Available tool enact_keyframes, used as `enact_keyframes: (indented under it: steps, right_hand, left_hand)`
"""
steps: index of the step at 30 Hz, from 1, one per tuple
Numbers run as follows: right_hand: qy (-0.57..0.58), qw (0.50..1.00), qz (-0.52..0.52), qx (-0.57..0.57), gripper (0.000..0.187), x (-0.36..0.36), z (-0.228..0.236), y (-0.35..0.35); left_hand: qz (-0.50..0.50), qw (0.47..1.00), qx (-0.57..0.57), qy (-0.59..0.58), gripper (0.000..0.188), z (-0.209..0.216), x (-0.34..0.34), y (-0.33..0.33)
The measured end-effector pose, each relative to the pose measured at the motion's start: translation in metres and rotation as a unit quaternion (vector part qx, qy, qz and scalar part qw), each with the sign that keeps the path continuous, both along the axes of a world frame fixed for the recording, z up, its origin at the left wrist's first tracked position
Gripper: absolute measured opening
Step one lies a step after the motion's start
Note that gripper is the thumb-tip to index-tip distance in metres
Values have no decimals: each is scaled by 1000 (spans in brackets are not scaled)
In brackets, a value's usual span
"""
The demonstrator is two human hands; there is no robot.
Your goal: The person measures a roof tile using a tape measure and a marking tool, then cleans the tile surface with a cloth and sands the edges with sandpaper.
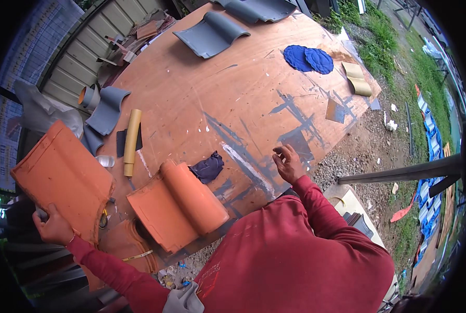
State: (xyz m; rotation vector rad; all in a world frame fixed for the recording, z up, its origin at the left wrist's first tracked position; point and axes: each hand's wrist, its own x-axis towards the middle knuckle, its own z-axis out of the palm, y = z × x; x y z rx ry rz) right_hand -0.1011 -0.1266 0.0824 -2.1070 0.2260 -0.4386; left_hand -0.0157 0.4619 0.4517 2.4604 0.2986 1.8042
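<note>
On the left, my left hand (54, 225) is closed on the lower edge of an orange roof tile (63, 175), which is tilted up beside the table. My right hand (289, 163) hovers near the table's right edge, its fingers loosely curled and apart, with nothing visible in them. Close to it lies a thin dark grey sheet (299, 144). A second orange roof tile (173, 206) with a rounded ridge rests on the near edge of the table. Beside that tile is a crumpled dark cloth (208, 167). More orange tiles (123, 242) are stacked below, with a yellow measuring tape (138, 256) across them.
The wooden tabletop (191, 99) bears grey paint smears. Grey roof tiles (212, 35) lie at the far side, and another grey tile (108, 109) at the left. Blue round pads (308, 59), a beige tile piece (356, 79) and a tan tube (132, 141) are also there. A metal post (400, 170) stands right.
</note>
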Motion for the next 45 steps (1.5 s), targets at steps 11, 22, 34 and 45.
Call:
enact_keyframes:
  steps: [11,22,34,45]
  right_hand:
    - [41,966,-217,-134,24,-18,-26,-246]
    - [196,913,-309,-182,73,1,-16,-331]
    - [270,905,-199,-262,95,44,-43,-394]
    - [315,878,-153,-326,110,54,-38,-359]
  left_hand:
    - [-388,857,-329,78,39,-85,75,-336]
    - [-370,767,-462,247,40,-290,123,-465]
    - [-242,847,-315,353,36,-374,70,-444]
    - [-270,835,-63,475,69,-423,186,-528]
